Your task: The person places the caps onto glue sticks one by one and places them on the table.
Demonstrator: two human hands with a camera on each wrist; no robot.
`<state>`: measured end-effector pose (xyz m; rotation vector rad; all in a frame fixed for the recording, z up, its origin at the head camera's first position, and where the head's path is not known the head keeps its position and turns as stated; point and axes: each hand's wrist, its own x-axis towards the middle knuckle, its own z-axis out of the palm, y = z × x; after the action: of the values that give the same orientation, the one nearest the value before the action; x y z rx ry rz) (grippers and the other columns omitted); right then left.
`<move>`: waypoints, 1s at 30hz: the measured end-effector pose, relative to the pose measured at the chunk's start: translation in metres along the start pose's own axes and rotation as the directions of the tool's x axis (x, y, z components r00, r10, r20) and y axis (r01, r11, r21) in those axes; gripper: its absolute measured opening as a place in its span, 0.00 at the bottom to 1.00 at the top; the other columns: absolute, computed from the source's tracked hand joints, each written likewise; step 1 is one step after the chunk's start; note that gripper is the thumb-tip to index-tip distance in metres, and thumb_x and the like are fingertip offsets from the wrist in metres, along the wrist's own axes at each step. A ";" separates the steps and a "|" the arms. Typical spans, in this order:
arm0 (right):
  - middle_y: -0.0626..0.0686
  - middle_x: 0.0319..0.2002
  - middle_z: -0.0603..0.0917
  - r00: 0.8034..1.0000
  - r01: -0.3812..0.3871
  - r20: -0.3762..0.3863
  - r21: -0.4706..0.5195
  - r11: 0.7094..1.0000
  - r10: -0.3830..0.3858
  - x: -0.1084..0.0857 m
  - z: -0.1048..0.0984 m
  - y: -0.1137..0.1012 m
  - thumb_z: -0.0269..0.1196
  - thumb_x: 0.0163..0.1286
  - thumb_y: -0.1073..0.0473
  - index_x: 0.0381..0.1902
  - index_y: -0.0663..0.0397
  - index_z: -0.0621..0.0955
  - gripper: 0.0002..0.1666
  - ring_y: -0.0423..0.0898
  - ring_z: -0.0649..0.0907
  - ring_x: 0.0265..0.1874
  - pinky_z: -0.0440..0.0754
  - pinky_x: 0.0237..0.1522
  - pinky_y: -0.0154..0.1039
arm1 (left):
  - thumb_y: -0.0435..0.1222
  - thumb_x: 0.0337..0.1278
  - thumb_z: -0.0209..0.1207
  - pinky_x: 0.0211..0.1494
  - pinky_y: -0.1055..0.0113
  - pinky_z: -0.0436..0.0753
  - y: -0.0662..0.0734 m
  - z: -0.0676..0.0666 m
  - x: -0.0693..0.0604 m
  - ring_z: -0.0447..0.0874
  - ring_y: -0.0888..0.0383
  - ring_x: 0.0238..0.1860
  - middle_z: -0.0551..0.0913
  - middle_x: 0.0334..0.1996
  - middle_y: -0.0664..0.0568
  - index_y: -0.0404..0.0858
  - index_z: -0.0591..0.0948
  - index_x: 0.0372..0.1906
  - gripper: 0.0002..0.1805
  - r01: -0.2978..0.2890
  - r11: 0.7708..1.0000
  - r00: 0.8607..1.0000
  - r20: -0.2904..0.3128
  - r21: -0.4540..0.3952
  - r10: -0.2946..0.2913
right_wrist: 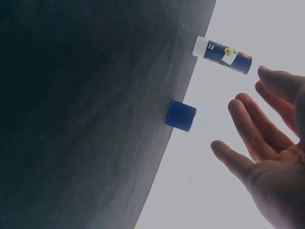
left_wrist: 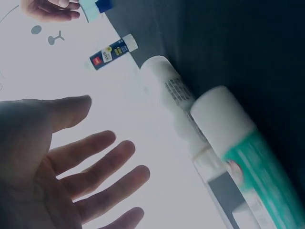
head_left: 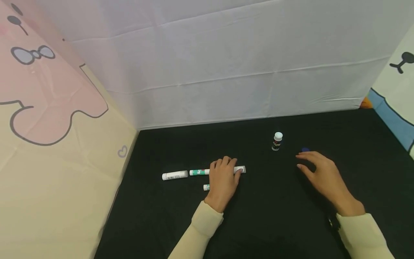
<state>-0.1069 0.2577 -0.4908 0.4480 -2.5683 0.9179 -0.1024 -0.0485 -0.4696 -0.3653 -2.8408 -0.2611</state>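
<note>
My left hand [head_left: 222, 181] hovers over white glue sticks, fingers spread with nothing held in the left wrist view. Under it, a green-labelled glue stick [head_left: 198, 172] is partly covered, and a white end [head_left: 242, 168] shows by the thumb; whether both are one stick I cannot tell. Another white end [head_left: 206, 187] peeks out nearer me. A white glue stick [head_left: 174, 175] lies at the left. My right hand [head_left: 323, 178], loosely curved and holding nothing, is beside a blue cap [right_wrist: 181, 116]. Farther back, a dark blue glue stick [head_left: 276, 141] with a white cap stands upright.
Black cloth covers the table [head_left: 265, 219]. A pale fabric backdrop [head_left: 226, 82] rises at the rear edge, and printed cloth walls [head_left: 58, 172] close in both sides.
</note>
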 end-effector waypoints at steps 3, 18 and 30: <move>0.67 0.52 0.86 1.000 -0.010 0.005 -0.002 1.000 0.010 0.002 -0.001 0.001 0.76 0.57 0.76 0.50 0.65 0.86 0.22 0.68 0.84 0.52 0.78 0.51 0.67 | 0.50 0.69 0.68 0.63 0.54 0.81 0.006 0.004 0.010 0.86 0.53 0.53 0.87 0.51 0.53 0.44 0.88 0.58 0.20 -0.011 1.000 1.000 -0.003 -0.004 0.011; 0.68 0.54 0.84 0.998 -0.053 0.025 -0.010 0.999 0.053 0.006 -0.001 0.004 0.74 0.60 0.75 0.53 0.67 0.85 0.22 0.69 0.82 0.54 0.77 0.53 0.69 | 0.51 0.72 0.66 0.66 0.55 0.80 0.033 0.016 0.047 0.86 0.53 0.58 0.87 0.57 0.53 0.44 0.83 0.67 0.26 -0.002 0.997 1.000 0.022 -0.082 0.004; 0.70 0.57 0.82 0.996 -0.084 0.023 -0.031 0.996 0.085 0.012 -0.001 0.007 0.74 0.61 0.75 0.55 0.69 0.84 0.23 0.71 0.80 0.57 0.75 0.56 0.70 | 0.53 0.73 0.64 0.69 0.57 0.79 0.048 0.030 0.063 0.84 0.55 0.62 0.85 0.63 0.53 0.44 0.78 0.72 0.30 0.021 0.984 0.997 0.081 -0.176 -0.007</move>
<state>-0.1198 0.2618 -0.4887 0.3459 -2.6370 0.9066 -0.1554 0.0172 -0.4740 -0.4001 -2.9076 -0.5143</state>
